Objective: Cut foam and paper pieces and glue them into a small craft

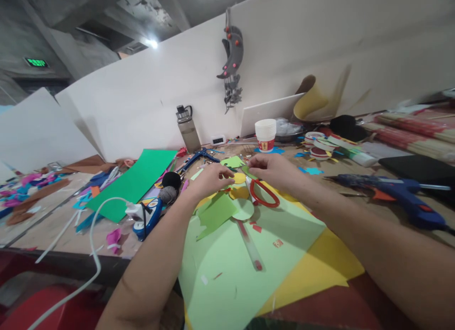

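Observation:
My left hand (209, 178) is closed in a pinch on a small yellow paper piece (239, 178) above the table. My right hand (272, 171) is closed too, fingers pinching a narrow green strip (248, 171) just right of the yellow piece. Red-handled scissors (263, 193) lie right under my right hand, touching its underside. Below the hands lie yellow cut-outs (239, 193), a pale green disc (243, 209), a green scrap (215, 212) and a clear ruler (250, 247) on a light green sheet (234, 263).
A yellow sheet (320, 268) lies under the green one. A blue glue gun (401, 195) rests at right, another blue one (147, 216) with a white cable at left. Dark green sheet (135, 183), water bottle (187, 129), stacked paper cups (265, 135) and paper scraps crowd the far table.

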The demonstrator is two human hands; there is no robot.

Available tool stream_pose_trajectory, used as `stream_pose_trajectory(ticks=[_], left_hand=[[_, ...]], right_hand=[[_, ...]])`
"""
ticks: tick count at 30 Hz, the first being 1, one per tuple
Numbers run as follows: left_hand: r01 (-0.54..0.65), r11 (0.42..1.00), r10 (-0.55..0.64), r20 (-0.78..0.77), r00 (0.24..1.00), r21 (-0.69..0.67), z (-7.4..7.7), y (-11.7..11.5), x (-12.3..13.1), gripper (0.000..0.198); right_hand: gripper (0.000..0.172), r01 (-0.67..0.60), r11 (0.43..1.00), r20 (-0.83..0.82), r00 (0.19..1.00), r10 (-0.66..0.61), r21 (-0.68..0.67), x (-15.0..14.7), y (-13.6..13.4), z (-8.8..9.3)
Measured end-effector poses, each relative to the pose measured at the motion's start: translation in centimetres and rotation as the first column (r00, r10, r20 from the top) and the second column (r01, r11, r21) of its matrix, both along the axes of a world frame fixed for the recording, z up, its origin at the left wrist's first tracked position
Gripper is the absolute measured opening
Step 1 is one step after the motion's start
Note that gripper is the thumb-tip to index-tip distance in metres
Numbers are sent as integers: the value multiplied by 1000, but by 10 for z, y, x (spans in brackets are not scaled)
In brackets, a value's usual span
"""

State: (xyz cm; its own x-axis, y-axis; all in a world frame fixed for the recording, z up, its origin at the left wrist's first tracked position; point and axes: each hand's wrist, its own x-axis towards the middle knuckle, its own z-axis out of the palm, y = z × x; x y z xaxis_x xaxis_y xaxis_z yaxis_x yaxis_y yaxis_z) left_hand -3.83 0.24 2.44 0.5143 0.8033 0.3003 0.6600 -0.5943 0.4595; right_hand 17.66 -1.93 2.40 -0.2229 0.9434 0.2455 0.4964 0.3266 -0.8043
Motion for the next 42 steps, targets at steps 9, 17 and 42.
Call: stream_pose_trajectory(ticks=[9,17,42], left_hand=[[-134,991,129,-192,973,-15,5,-2,-2,22],[-239,968,206,-296,933,-81,-5,9,-12,19],[-267,952,226,-242,943,-152,16,5,-37,16]], right_hand=[[6,-100,995,326,941,90,14,-12,-1,-22],[9,-22,1000,336,942,21,-3,-10,-2,-13],[16,-23,1000,149,989,23,-2,-16,0,-32]])
